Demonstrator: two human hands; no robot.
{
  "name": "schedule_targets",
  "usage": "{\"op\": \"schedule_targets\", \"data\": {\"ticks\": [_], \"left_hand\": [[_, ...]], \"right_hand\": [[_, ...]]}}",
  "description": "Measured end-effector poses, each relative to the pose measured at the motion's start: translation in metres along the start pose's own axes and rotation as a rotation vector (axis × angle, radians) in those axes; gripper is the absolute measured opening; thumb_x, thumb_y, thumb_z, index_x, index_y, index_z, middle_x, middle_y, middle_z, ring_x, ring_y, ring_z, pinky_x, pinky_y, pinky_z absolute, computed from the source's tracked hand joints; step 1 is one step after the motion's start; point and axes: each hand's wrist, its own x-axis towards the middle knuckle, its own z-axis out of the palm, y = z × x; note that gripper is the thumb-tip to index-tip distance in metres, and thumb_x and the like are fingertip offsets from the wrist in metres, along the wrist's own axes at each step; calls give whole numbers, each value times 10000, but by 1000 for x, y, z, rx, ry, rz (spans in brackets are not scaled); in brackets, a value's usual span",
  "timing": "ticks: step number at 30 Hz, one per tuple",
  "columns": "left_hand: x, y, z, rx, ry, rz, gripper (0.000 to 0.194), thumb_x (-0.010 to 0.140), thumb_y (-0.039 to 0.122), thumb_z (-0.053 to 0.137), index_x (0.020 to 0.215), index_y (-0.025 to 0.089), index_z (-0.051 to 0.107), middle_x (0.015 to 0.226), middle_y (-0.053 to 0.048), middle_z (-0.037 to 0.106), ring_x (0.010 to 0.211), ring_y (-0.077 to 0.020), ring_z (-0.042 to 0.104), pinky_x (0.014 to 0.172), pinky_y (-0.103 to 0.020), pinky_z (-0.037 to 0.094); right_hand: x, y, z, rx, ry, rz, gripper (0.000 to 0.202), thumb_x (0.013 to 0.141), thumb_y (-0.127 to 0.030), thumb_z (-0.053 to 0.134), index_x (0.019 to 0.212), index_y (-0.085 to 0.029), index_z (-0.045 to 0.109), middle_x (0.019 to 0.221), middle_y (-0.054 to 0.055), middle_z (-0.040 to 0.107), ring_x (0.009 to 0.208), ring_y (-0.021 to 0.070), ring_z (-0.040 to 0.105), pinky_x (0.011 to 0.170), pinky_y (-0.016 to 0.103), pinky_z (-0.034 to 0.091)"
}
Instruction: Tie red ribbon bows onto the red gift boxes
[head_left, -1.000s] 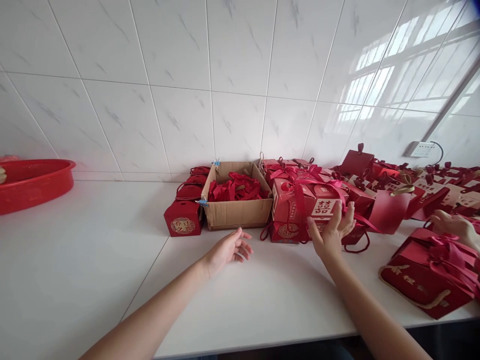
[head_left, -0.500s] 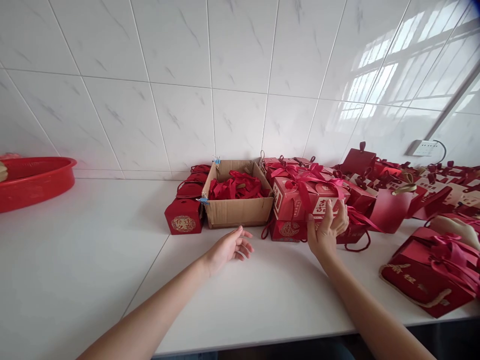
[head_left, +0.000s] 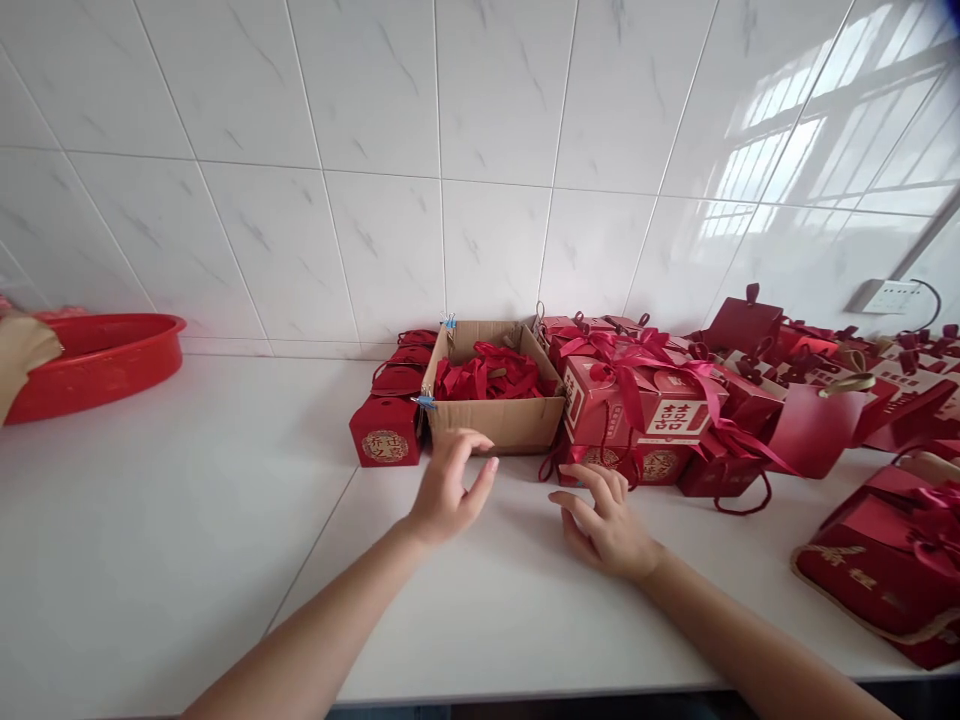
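My left hand hovers over the white table just in front of a cardboard box, its thumb and fingers apart and holding nothing. Red ribbons lie heaped inside that box. To the right, my right hand is open too, with curled, separated fingers near the lower front of stacked red gift boxes. The upper gift box is tied with a ribbon bow and bears white panels. Beneath it is a darker red gift box with a gold round emblem, partly hidden by my right fingers.
Left of the cardboard box stands a row of small red gift boxes. A red plastic basin sits at far left. Many red boxes and bags crowd the right side, with a bow-tied box near the front edge. Behind is a tiled wall.
My right hand has left the front of the upper gift box and moved left and down toward my left hand. My left hand has turned, fingers raised. The view has shifted slightly left.
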Motion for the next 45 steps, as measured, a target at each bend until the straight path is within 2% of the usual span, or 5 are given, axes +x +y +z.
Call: {"op": "schedule_targets", "data": {"ticks": [5, 10, 23, 36, 45], "left_hand": [[22, 1, -38, 574, 674, 323, 279, 739, 156, 558, 1011, 199, 508, 1208, -113, 515, 1247, -277, 399, 1081, -418, 241], [41, -17, -65, 600, 828, 74, 209, 747, 141, 527, 945, 205, 502, 1134, -121, 528, 1187, -320, 424, 1006, -500, 302], [44, -33, -64, 506, 834, -122, 669, 650, 412, 722, 1187, 236, 363, 1347, -145, 352, 1322, -312, 326, 1042, -516, 292], [45, -24, -88, 236, 1076, -245, 343, 683, 194, 654, 985, 247, 498, 1474, -78, 227, 1317, -344, 326, 1070, -532, 255], [51, -44, -139, -338, 1075, -268, 346, 903, 324, 549, 1200, 148, 542, 1183, -96, 586, 1002, -212, 605, 839, -420, 528]], "right_hand": [[-1, 2, 4, 63, -56, 52, 254, 812, -94, 490, 1034, -191, 564, 1213, 157, 498, 1082, 303, 475, 791, 427, 413], [-3, 6, 4, 153, -83, 129, 280, 833, -107, 482, 1100, -179, 522, 1166, 160, 519, 1019, 276, 516, 790, 431, 462], [-4, 5, 5, 227, -70, 176, 306, 855, -113, 479, 1153, -179, 475, 1156, 162, 502, 1053, 262, 540, 837, 440, 521], [-4, 4, 5, 236, -64, 182, 297, 859, -127, 480, 1149, -188, 488, 1164, 163, 510, 1073, 272, 544, 840, 451, 528], [-6, 6, 5, 250, -64, 193, 316, 857, -121, 488, 1165, -191, 474, 1174, 160, 500, 1087, 273, 533, 860, 453, 517]]}}
